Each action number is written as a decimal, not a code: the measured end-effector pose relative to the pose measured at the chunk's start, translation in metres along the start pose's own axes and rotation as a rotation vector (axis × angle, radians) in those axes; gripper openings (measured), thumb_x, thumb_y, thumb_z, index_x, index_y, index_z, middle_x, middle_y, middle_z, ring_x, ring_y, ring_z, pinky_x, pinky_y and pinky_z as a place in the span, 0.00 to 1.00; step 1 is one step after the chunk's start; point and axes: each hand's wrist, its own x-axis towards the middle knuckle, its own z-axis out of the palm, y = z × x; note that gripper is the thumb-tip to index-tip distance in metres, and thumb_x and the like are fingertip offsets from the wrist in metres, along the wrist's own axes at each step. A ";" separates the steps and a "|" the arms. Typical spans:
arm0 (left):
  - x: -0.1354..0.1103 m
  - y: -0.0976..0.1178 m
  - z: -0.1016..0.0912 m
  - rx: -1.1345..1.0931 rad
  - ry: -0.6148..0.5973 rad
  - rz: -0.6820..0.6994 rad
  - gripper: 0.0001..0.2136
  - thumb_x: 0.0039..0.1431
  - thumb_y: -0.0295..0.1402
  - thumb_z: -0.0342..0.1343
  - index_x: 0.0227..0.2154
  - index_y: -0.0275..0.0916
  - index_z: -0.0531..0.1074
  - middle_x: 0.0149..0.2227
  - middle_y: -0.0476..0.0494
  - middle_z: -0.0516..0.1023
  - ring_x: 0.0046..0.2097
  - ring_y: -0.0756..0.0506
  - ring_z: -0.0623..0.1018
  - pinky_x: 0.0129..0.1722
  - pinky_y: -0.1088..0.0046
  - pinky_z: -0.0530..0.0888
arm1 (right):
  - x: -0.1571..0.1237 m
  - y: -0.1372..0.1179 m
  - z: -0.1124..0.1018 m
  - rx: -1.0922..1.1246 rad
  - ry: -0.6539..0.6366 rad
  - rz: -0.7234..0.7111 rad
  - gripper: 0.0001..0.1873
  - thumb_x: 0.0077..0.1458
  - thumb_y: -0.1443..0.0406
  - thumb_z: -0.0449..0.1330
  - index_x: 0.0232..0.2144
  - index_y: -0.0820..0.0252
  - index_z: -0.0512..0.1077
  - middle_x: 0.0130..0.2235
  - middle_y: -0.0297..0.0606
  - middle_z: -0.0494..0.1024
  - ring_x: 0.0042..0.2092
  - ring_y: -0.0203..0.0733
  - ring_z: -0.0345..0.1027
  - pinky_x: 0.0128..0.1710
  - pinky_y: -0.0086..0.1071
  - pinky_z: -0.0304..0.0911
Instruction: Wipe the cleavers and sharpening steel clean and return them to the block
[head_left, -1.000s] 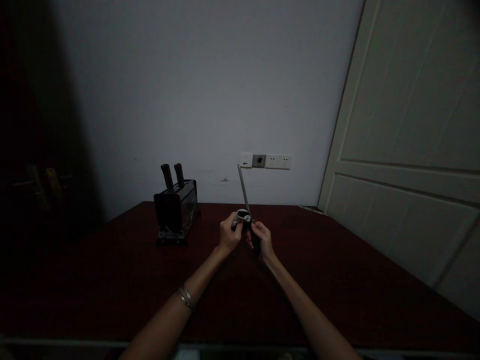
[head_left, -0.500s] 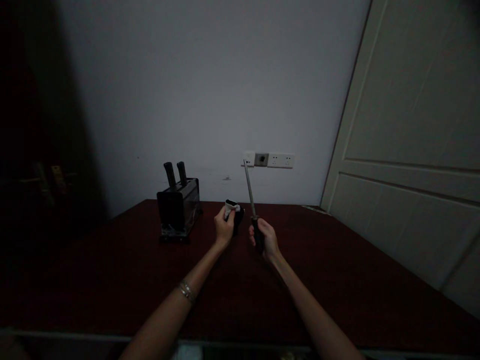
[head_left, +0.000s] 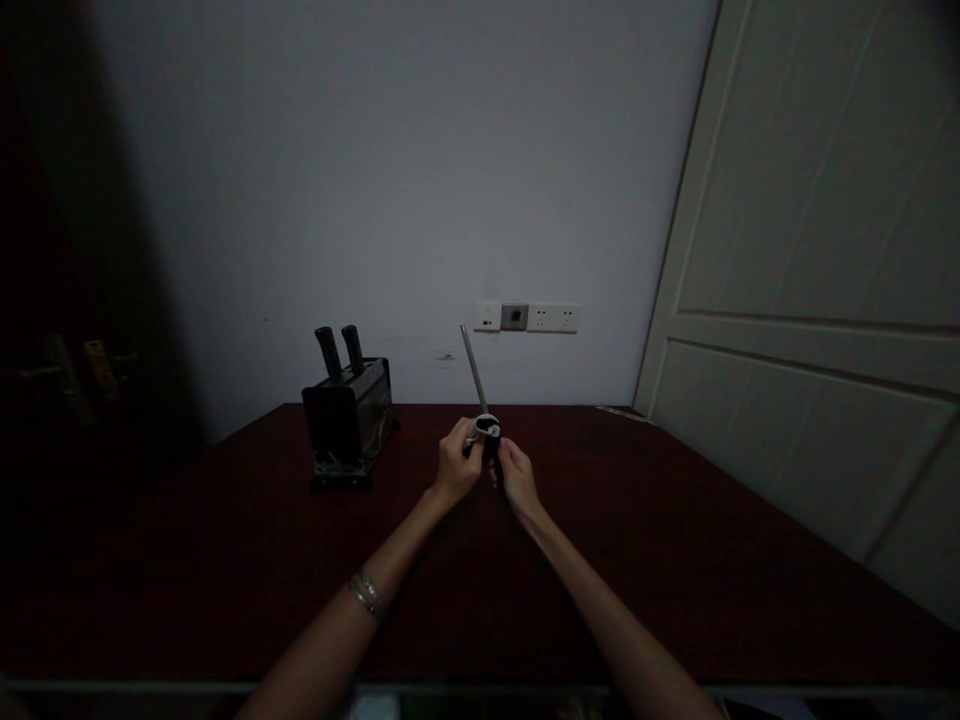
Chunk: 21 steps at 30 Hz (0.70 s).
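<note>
Pinched in my left hand (head_left: pixel 454 468) is a small black cloth piece (head_left: pixel 491 428) with a pale-edged opening facing me; its exact kind cannot be made out in the dim light. My right hand (head_left: pixel 519 480) is closed on the dark handle of a sharpening steel (head_left: pixel 475 372). The steel's thin grey rod points up and slightly left, rising behind the cloth. Both hands are close together over the middle of the table, and the cloth partly hides the steel's handle and the right fingers.
A black knife block (head_left: pixel 334 435) stands to the left on the dark red table (head_left: pixel 480 600), with two black handles (head_left: pixel 352 350) sticking out of its top. Wall sockets (head_left: pixel 553 318) sit behind the table. A pale panelled door (head_left: pixel 817 360) borders the right side.
My hands have come together, bringing the cloth up against the sharpening steel's handle area. The cloth's opening has turned towards me. The steel has shifted left and lower.
</note>
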 end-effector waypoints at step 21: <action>0.004 -0.009 -0.010 0.007 0.095 0.026 0.06 0.57 0.31 0.48 0.30 0.36 0.68 0.26 0.48 0.69 0.28 0.51 0.69 0.29 0.79 0.64 | -0.007 -0.011 0.000 0.065 -0.107 0.008 0.17 0.42 0.58 0.63 0.30 0.58 0.60 0.18 0.25 0.68 0.14 0.27 0.53 0.10 0.20 0.48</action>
